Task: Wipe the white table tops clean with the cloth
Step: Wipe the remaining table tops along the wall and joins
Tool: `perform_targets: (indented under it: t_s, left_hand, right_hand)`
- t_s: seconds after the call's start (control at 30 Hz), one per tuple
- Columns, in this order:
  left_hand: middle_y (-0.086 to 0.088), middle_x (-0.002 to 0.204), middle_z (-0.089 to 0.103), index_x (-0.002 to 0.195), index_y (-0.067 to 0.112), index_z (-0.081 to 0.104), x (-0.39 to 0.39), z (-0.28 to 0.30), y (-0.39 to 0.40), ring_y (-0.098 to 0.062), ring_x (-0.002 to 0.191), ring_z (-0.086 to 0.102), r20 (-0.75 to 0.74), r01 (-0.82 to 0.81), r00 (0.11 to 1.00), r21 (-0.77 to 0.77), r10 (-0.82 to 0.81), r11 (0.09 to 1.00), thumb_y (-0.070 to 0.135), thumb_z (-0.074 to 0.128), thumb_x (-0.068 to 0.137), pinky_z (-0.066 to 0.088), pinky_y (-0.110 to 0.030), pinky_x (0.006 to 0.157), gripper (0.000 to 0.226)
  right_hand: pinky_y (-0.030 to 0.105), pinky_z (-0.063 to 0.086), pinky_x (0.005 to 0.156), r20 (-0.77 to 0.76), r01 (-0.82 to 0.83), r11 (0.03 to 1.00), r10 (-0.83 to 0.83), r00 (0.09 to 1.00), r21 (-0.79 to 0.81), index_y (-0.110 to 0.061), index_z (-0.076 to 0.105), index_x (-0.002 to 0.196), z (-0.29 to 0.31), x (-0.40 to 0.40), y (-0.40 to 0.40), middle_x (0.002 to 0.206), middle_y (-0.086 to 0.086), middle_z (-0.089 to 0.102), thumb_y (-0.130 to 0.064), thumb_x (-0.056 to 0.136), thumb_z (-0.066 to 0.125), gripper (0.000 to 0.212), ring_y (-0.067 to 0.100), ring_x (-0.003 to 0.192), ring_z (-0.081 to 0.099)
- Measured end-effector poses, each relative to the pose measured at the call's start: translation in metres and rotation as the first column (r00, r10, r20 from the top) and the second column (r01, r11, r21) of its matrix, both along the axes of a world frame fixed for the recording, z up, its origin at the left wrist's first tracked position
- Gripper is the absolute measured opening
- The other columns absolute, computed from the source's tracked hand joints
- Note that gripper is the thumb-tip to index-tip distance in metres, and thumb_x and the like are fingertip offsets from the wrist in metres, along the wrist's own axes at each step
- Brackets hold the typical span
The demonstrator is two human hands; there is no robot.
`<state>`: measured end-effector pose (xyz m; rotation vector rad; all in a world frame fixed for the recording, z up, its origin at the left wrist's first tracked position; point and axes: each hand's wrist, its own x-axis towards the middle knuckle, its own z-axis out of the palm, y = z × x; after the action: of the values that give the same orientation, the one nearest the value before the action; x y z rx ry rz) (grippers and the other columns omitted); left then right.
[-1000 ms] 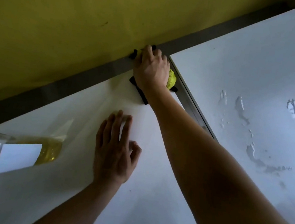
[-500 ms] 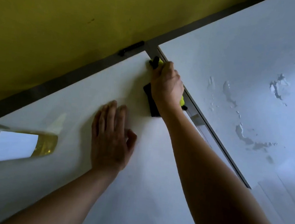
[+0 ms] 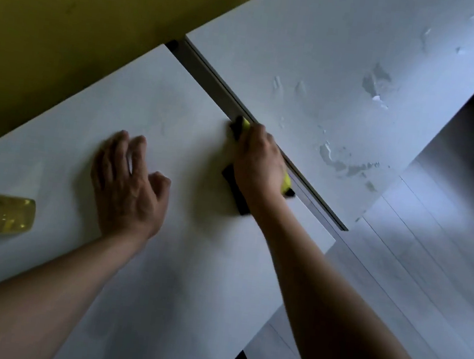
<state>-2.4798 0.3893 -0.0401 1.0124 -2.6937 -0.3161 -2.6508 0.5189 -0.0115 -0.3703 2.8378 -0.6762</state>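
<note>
Head view: the right hand (image 3: 257, 159) lies palm-down on the cloth (image 3: 236, 189), fingers curled over it and pressing it to the near bench (image 3: 158, 274) right at that bench's far-right edge. Most of the cloth is hidden under the hand; only a black border shows at the fingertips and below the wrist, with slivers of yellow-green at the top and at the right side. Whether the fingers pinch the fabric or merely press on it cannot be told.

The left hand (image 3: 127, 186) rests flat on the same bench, well left of the cloth, fingers spread a little and holding nothing; its fingertips are slightly blurred.

A narrow grey gap (image 3: 211, 83) separates this bench from a second bench (image 3: 320, 49) beyond it. On the second one are wet patches (image 3: 348, 163), pale and irregular, near its right edge, with more streaks further up.

At the left edge a bottle (image 3: 7, 216) of yellowish liquid with a white label lies on the near bench, cut off by the frame. A yellow wall (image 3: 71, 10) fills the upper left. Pale floor (image 3: 428, 262) shows at the right.
</note>
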Motion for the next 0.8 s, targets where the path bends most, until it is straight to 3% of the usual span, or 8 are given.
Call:
perform_targets:
  t_s: [0.17,0.37,0.57,0.8]
  left_hand:
    - [-0.022,0.159,0.039,0.151,0.010,0.044,0.001,-0.006,0.000,-0.042,0.147,0.035,-0.027,-0.001,1.000,-0.020,0.000,1.000,0.031,0.046,0.092,0.026,-0.053,0.119,0.062]
    - [-0.022,0.160,0.037,0.151,0.010,0.042,0.004,-0.006,0.003,-0.042,0.147,0.033,-0.021,0.013,1.000,-0.006,-0.013,1.000,0.032,0.045,0.093,0.026,-0.055,0.119,0.062]
    - [-0.024,0.159,0.038,0.149,0.009,0.043,0.006,-0.005,0.005,-0.044,0.145,0.036,-0.039,0.012,0.999,-0.014,-0.013,1.000,0.034,0.043,0.092,0.027,-0.054,0.118,0.062]
    - [-0.029,0.156,0.038,0.148,0.004,0.043,0.004,-0.004,0.010,-0.048,0.142,0.036,-0.009,0.023,1.000,-0.032,-0.024,0.999,0.034,0.037,0.094,0.028,-0.057,0.115,0.062]
  right_hand:
    - [0.035,0.035,0.069,-0.076,-0.077,0.994,0.072,0.995,-0.075,-0.012,0.054,0.110,-0.006,-0.013,-0.050,0.104,0.012,0.065,-0.041,0.105,0.041,0.032,0.036,0.095,0.063]
    - [0.035,0.032,0.067,-0.097,0.012,1.000,-0.014,0.995,-0.020,-0.015,0.053,0.105,-0.008,0.015,0.054,0.099,0.009,0.064,-0.043,0.103,0.043,0.030,0.035,0.090,0.062]
    - [0.039,0.044,0.070,-0.129,0.087,0.996,-0.084,0.988,0.015,-0.018,0.054,0.110,-0.008,0.052,0.174,0.099,0.005,0.063,-0.042,0.105,0.044,0.027,0.033,0.092,0.060]
    - [0.036,0.042,0.065,-0.226,0.041,0.999,-0.042,0.973,-0.009,-0.015,0.056,0.117,-0.013,0.059,0.192,0.095,0.008,0.063,-0.034,0.104,0.049,0.024,0.031,0.082,0.059]
